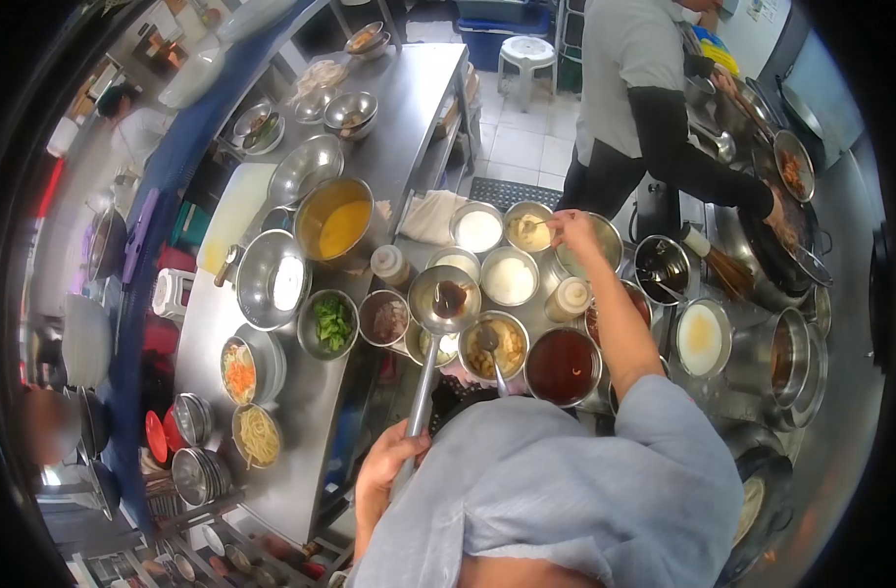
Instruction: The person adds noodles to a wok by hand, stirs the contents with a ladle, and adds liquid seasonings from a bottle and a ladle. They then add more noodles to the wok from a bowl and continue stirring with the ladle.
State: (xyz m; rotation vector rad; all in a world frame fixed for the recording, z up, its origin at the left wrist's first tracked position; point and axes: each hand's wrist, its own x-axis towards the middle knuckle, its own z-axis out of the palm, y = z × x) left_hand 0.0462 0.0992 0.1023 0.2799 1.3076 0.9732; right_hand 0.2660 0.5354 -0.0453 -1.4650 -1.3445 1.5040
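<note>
My left hand is wrapped round the long metal handle of a ladle, whose round bowl holds a little dark brown sauce. The ladle hangs over a cluster of metal containers. My right hand reaches forward, its fingers closed on a spoon at a round container of pale yellow paste. White powder fills the container just left of it, and another stands nearer. A container of yellowish chunks with a spoon and one of dark red sauce are close to my body.
On the left, a steel table bears a pot of yellow liquid, a bowl of green leaves and noodles. At the right, a co-worker works over a wok. A white stool stands behind.
</note>
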